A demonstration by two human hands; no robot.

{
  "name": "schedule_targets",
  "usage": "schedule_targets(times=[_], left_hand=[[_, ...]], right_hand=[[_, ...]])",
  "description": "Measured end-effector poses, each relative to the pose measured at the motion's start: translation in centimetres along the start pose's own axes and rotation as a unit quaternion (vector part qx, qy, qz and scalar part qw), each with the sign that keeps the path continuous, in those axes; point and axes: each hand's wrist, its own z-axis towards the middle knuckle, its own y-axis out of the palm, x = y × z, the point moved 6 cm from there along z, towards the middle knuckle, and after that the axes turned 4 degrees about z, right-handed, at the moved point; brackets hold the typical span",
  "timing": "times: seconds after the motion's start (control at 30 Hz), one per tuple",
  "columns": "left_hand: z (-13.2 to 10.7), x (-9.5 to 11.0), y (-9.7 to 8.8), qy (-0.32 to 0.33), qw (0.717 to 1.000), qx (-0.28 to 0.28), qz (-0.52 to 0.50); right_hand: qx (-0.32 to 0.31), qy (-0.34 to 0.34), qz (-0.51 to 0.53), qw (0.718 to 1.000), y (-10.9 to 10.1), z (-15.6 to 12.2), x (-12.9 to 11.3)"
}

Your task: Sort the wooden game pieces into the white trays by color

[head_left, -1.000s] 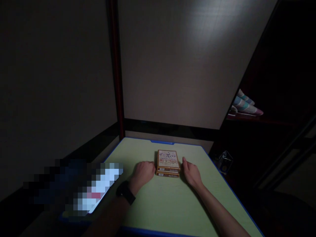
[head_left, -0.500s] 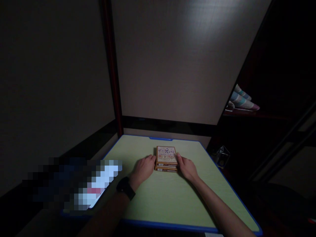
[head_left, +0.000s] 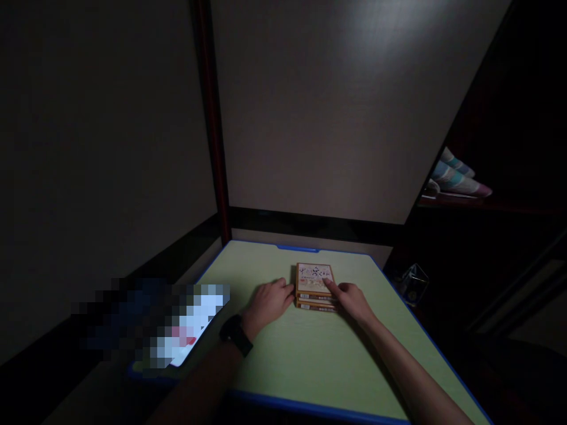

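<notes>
A small stack of two flat orange-edged boxes (head_left: 313,282) with a pale printed lid lies on a light green table (head_left: 310,360) with a blue rim. My left hand (head_left: 268,303), with a dark watch on its wrist, rests against the stack's left side, fingers loosely curled. My right hand (head_left: 352,301) is at the stack's right front corner, its fingers laid over the edge of the top box. The room is dim.
A lit screen (head_left: 195,324), blurred out, sits at the table's left edge. A dark red post (head_left: 215,118) rises behind the table in the corner of two pale walls. At right, folded striped cloth (head_left: 458,177) lies on a dark shelf and a clear glass object (head_left: 411,283) stands below.
My right hand has moved in from beside the stack onto the top box's right corner. My left hand has closed in against the left side. The view has shifted slightly.
</notes>
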Motion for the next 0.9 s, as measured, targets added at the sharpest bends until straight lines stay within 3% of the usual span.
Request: schedule_targets(times=[0.23,0.53,0.7,0.77,0.8,0.83,0.9], left_hand=[[0.0,0.2,-0.1,0.008,1.000,0.010,-0.023],[0.1,-0.1,0.0,-0.007,0.996,0.036,-0.086],[0.9,-1.0,-0.1,-0.039,0.971,0.132,-0.195],[1.4,-1.9,0.2,-0.078,0.930,0.158,-0.323],[1.6,-2.3,0.6,-0.101,0.893,0.157,-0.410],[1.9,-2.4,1.0,-0.116,0.843,0.144,-0.506],[2.2,-1.8,1.7,-0.107,0.714,0.092,-0.686]], right_hand=[[0.002,0.021,0.178,0.984,0.3,0.4,1.0],[-0.019,0.043,0.455,0.889,0.9,-0.4,0.2],[-0.024,0.012,0.529,0.848,1.1,-0.6,-0.3],[-0.033,-0.005,0.561,0.827,1.2,-0.8,-0.7],[-0.038,-0.013,0.573,0.819,1.2,-0.9,-0.9],[-0.043,-0.021,0.583,0.811,1.2,-1.1,-1.2],[-0.055,-0.035,0.594,0.802,1.4,-1.7,-1.9]])
